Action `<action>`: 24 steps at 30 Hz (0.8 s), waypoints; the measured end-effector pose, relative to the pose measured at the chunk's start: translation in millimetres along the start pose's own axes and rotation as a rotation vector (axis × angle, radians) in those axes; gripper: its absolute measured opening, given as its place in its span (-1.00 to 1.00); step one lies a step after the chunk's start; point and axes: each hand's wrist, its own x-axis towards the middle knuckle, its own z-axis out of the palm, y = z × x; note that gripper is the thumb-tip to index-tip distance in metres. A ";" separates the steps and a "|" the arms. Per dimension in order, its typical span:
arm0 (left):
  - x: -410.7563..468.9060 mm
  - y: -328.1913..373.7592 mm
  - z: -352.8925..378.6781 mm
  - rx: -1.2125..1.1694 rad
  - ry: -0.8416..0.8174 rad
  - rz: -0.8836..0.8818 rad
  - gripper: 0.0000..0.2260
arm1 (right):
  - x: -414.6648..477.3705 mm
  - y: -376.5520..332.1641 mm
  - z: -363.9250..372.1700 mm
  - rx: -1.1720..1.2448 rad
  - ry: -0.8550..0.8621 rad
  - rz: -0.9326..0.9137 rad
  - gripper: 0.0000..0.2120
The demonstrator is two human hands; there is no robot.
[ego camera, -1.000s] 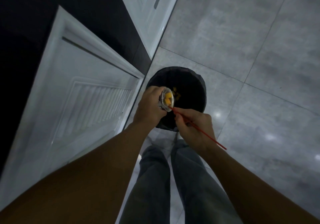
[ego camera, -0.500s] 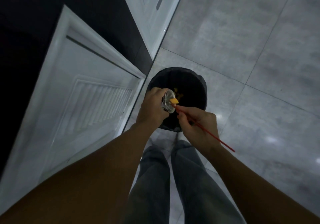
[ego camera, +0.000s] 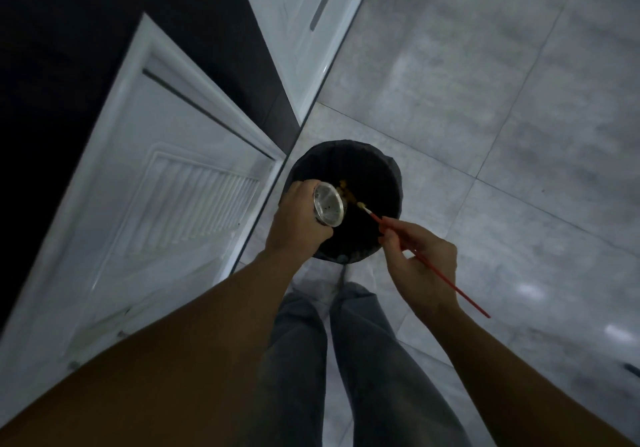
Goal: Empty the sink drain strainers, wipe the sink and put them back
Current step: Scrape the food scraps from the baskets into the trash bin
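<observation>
The left hand (ego camera: 298, 219) clamps the strainer (ego camera: 328, 208) over the bin (ego camera: 391, 176); the right hand (ego camera: 420, 261) pinches a stick (ego camera: 429, 266). Tilted near the bin's left rim, leftover scraps could fall onto the floor (ego camera: 519, 100).

At frame centre, the left hand (ego camera: 298, 219) holds a metal strainer (ego camera: 328, 209) tipped over a black bin (ego camera: 381, 176). The right hand (ego camera: 420, 261) pinches a red brush (ego camera: 429, 264), its tip apart from the strainer, over orange scraps (ego camera: 346, 188) in the bin. White cabinet doors (ego camera: 166, 183) fill the left; grey floor tiles (ego camera: 519, 100) fill the right.

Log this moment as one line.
left hand: holds strainer over bin | right hand: holds stick | scraps in bin
</observation>
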 end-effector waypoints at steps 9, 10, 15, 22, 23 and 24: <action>-54.7 49.7 -46.4 -0.106 0.036 -0.026 -0.14 | -13.4 -56.8 -56.6 -0.035 0.033 -0.048 -0.69; -64.9 58.6 -56.7 -0.124 0.053 -0.004 -0.17 | -16.5 -68.1 -64.7 -0.061 0.021 -0.102 -0.69; -128.8 93.0 -122.7 -0.170 0.141 0.088 -0.24 | -28.8 -134.9 -97.9 -0.145 -0.004 -0.347 -0.66; -217.4 113.8 -249.2 -0.292 0.414 0.074 -0.25 | -44.4 -267.8 -102.9 -0.111 -0.062 -0.542 -0.63; -226.9 110.1 -268.8 -0.320 0.473 0.076 -0.25 | -46.8 -289.2 -97.5 -0.102 -0.094 -0.606 -0.62; -235.3 105.3 -287.3 -0.351 0.526 0.057 -0.26 | -48.1 -310.1 -90.9 -0.096 -0.123 -0.668 -0.63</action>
